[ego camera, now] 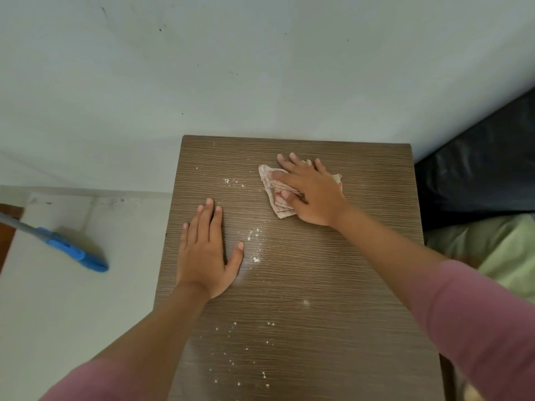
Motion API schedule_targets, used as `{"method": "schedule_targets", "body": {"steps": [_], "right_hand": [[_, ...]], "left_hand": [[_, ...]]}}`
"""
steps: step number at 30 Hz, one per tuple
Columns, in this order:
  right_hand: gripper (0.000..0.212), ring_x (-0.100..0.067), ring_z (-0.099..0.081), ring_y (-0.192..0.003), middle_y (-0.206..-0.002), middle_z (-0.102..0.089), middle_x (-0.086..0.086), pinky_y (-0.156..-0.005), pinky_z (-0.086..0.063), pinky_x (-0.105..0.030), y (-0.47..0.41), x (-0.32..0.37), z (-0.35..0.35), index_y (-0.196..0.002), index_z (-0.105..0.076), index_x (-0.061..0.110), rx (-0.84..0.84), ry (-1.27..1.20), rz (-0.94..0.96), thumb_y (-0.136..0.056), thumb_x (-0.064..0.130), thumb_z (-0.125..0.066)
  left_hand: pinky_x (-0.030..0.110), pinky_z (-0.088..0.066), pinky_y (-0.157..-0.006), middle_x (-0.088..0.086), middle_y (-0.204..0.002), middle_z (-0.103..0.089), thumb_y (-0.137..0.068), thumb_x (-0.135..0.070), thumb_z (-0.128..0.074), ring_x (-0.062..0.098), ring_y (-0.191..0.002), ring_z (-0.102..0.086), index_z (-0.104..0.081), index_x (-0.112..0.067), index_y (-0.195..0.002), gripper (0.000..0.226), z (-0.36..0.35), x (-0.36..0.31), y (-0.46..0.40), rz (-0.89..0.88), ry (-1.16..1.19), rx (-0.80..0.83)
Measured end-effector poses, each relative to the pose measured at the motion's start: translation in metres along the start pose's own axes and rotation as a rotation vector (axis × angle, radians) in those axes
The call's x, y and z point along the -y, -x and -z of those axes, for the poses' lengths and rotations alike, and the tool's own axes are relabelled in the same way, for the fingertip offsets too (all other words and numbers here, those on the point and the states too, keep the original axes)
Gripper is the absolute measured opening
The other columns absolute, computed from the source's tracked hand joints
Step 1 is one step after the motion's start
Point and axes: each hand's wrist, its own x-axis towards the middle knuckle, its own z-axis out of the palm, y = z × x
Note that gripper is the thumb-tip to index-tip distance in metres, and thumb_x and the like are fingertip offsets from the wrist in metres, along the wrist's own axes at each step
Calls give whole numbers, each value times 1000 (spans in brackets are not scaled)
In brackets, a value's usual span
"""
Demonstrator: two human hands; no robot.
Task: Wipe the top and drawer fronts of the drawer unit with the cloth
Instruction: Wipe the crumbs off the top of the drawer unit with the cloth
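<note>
The brown wood-grain top of the drawer unit (347, 285) fills the middle of the head view, seen from above. White crumbs and dust (254, 244) are scattered across it, mostly down the middle and near the front. A crumpled pale cloth with red stripes (273, 188) lies toward the back of the top. My right hand (311, 192) presses flat on the cloth, thumb curled into its folds. My left hand (207, 251) rests flat on the left part of the top, fingers apart, holding nothing. The drawer fronts are hidden below.
A pale wall (260, 68) stands right behind the unit. To the left, a blue mop head on a grey handle (75, 251) lies on the white floor. At the right sit a black cushion (477, 169) and green bedding (506, 256).
</note>
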Motion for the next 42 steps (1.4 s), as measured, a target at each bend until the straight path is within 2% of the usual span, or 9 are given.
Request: {"method": "schedule_targets", "body": {"steps": [5, 8, 12, 16, 22, 26, 29, 37, 42], "right_hand": [[49, -21, 11, -144, -159, 5, -3, -110, 5, -57, 6, 4, 8, -144, -30, 32, 25, 129, 63, -96, 35, -42], [48, -30, -9, -144, -157, -12, -9, -110, -10, -56, 11, 3, 7, -141, -39, 22, -70, 57, 142, -94, 26, -51], [39, -36, -34, -136, -150, -33, -14, -108, -24, -58, 16, 5, -8, -132, -51, 16, -157, 24, 177, -93, 16, -48], [42, -28, -35, -137, -149, -38, -1, -108, -20, -58, 18, 8, -13, -134, -48, 26, -171, 47, 112, -94, 25, -37], [41, -19, -32, -138, -143, -45, 4, -112, -16, -48, 26, 21, -18, -131, -53, 29, -195, -74, 18, -91, 21, -45], [43, -15, -31, -139, -144, -43, 8, -112, -12, -41, 49, 38, -30, -130, -53, 30, -183, -67, -10, -90, 24, -42], [43, -13, -30, -139, -145, -42, 9, -112, -12, -40, 71, 53, -40, -130, -53, 30, -175, -70, -33, -90, 26, -38], [45, -14, -32, -138, -145, -42, 9, -112, -19, -44, 139, 104, -73, -130, -54, 31, -199, -63, -105, -89, 30, -35], [44, -13, -29, -139, -146, -41, 10, -113, -16, -45, 167, 126, -88, -130, -53, 32, -218, -65, -142, -90, 31, -34]], "left_hand": [[46, -12, -114, 8, -155, -14, -86, -55, -32, 23, -142, -10, -19, -8, -144, 76, 0, 0, 0, -3, 8, -12], [46, -13, -114, 8, -155, -14, -86, -55, -33, 23, -142, -11, -19, -8, -144, 76, -2, 1, 1, -7, 18, -25], [46, -12, -114, 7, -155, -13, -86, -55, -33, 22, -142, -9, -18, -9, -145, 76, -4, 2, 1, -8, 23, -35], [45, -11, -114, 7, -155, -13, -86, -54, -34, 22, -142, -9, -19, -9, -144, 76, -5, 3, 0, -11, 17, -49], [42, -7, -114, 7, -155, -11, -87, -55, -30, 22, -143, -8, -16, -9, -145, 76, -6, 3, 1, -18, 20, -50], [44, -7, -114, 7, -156, -10, -85, -57, -30, 21, -143, -6, -15, -8, -145, 79, 1, 7, 12, -81, 162, -12], [45, -12, -115, 10, -155, -14, -87, -54, -35, 22, -143, -9, -19, -5, -144, 77, 7, 13, 51, -109, 242, -17], [46, -22, -109, 11, -151, -24, -88, -47, -40, 25, -140, -20, -31, -5, -140, 67, -4, 50, 190, -93, 194, -10], [43, -19, -111, 15, -153, -16, -90, -46, -33, 27, -142, -12, -24, -2, -143, 69, -21, 65, 210, -169, 91, 30]]}}
